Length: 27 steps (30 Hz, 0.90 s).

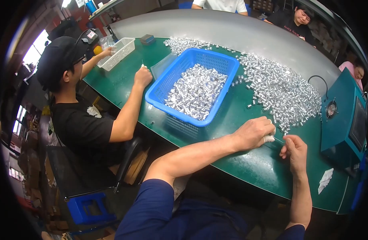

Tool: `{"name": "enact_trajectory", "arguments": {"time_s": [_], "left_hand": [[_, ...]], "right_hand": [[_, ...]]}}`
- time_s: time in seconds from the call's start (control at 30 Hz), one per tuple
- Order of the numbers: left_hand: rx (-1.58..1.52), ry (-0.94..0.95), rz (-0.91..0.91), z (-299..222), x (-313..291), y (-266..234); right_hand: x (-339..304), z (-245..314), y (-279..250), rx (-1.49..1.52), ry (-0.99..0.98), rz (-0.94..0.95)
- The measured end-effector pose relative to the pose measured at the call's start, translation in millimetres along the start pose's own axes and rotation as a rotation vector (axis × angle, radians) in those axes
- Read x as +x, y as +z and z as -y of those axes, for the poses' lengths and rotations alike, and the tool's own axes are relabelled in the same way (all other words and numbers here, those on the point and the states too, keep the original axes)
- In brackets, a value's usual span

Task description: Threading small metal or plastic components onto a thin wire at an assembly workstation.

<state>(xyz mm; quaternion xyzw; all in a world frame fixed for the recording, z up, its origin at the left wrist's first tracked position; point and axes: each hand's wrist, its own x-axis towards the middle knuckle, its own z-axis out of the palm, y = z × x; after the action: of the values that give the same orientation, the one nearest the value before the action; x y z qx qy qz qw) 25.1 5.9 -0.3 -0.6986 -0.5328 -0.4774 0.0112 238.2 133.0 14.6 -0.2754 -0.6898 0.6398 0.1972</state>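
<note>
I report a green table (248,172) with a crumpled white tissue (325,181) lying at its near right. The right hand (295,154) is raised over the near edge, its fingers curled and narrow; whether they grip anything I cannot tell. Just left of it, the left hand (254,134) has its fingers bent inward, white coverings on some tips; its contents are hidden from me. Just beyond both hands, the narrow end of a heap of small silver metal pieces (286,92) begins, spreading farther off. At right stands a teal machine (342,114). Left of the heap, I note a blue basket (174,113) holding more such pieces. At far left, a seated co-worker's hand reaches a white basket (123,57).
</note>
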Motion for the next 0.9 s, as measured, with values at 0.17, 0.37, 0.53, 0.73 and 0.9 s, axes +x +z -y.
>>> {"name": "enact_trajectory", "arguments": {"time_s": [0.17, 0.37, 0.53, 0.73, 0.9], "left_hand": [[-0.067, -0.078, -0.01, -1.8, -0.4, -4.0], [-0.171, -0.101, 0.032, -7.3, 1.2, -2.4], [-0.139, -0.069, 0.056, -4.4, 3.0, -2.2], [0.042, -0.114, 0.04, -10.0, 19.3, -4.9], [0.124, -0.004, 0.004, -16.1, 23.0, 4.9]], "right_hand": [[-8.0, 2.6, 2.6, 0.054, -0.152, -0.014], [-21.7, 9.0, 3.3, 0.057, -0.184, 0.006], [-11.3, 9.5, 5.3, -0.417, -0.524, -0.157], [-6.4, 8.8, 7.1, -0.227, -0.407, -0.314], [-15.7, 8.5, 8.3, -0.438, -0.726, -0.405]]}}
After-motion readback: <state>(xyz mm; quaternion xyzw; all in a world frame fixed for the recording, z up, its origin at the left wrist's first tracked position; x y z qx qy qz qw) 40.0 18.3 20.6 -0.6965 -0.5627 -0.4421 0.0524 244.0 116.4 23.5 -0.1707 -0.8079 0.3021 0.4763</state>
